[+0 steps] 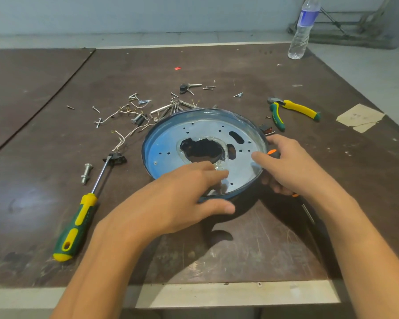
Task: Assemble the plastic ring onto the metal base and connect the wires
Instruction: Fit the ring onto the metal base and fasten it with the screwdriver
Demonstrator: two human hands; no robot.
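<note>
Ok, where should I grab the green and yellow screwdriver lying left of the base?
Take the screwdriver by its thick handle, from above, probably with the left hand. It lies flat, handle end toward you; the thin shaft runs up to the black switch, with a bolt beside it.

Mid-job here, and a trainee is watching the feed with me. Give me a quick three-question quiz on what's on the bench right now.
1. True or false: the left hand and the right hand both hold the metal base.
2. Which tool lies to the right of the base? A) hammer B) pliers C) wrench
3. Fill in: the water bottle stands at the far ____ corner of the table.
Key: 1 true; 2 B; 3 right.
</note>
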